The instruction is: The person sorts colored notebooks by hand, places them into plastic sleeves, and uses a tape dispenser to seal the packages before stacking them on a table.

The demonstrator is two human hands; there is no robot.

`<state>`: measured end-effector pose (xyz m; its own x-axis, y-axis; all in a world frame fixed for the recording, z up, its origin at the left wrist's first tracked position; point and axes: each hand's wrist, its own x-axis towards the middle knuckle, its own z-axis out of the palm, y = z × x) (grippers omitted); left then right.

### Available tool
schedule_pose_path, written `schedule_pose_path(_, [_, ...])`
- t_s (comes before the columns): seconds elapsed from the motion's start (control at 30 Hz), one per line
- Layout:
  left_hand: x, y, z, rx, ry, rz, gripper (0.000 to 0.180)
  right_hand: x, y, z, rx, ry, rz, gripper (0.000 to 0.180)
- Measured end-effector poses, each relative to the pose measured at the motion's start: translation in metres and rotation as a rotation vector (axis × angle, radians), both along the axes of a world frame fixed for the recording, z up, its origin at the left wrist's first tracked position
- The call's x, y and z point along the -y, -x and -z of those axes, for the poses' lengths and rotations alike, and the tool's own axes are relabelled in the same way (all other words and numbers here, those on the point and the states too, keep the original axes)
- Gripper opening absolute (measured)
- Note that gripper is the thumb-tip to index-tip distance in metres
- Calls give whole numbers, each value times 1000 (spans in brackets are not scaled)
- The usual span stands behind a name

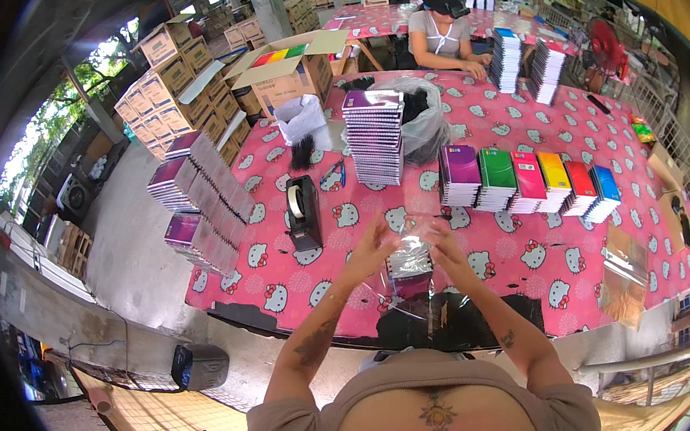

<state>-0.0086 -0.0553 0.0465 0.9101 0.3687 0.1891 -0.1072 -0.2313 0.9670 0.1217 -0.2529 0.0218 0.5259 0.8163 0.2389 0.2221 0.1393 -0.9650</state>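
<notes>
In front of me near the table's front edge lies a shiny clear plastic bag point(411, 257) with a purple-covered notebook point(410, 285) inside or under it. Glare hides how many notebooks are in it. My left hand point(371, 248) grips the bag's far left edge with bent fingers. On the opposite side, my right hand point(444, 244) has its fingers closed on the plastic. Just beyond the hands stands a tall stack of spiral notebooks point(375, 139) with a purple cover on top. A black tape dispenser point(303, 215) sits to the left of my left hand.
A row of notebook piles, purple point(460, 174), green, pink, yellow, red and blue, runs to the right. More notebook stacks point(196, 200) stand at the left edge. Flat clear bags point(622, 273) lie at the right. Behind are cartons point(292, 80) and a seated co-worker point(440, 35).
</notes>
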Motion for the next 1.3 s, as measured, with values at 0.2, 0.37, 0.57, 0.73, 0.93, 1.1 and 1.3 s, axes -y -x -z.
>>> schedule_pose_path(0.2, [6,15,4,-232,164,216,39,-28,-33,2,-10,149,-289,61])
schedule_pose_path(0.37, [12,34,-16,-10,-301,135,42,-7,-19,-45,390,126,-414,81])
schedule_pose_path(0.57, [37,54,-29,83,-999,37,41,7,7,-22,847,-84,-156,42])
schedule_pose_path(0.73, [30,43,-46,-142,-756,65,24,5,24,-34,692,27,6,26])
schedule_pose_path(0.93, [36,5,-52,-368,-941,-56,29,-6,30,-51,761,212,157,45])
schedule_pose_path(1.1, [-5,-9,-3,-328,-41,107,42,-11,1,-11,7,126,1,46])
schedule_pose_path(1.3, [-89,32,39,0,-840,-841,51,-12,10,-11,-128,145,67,40])
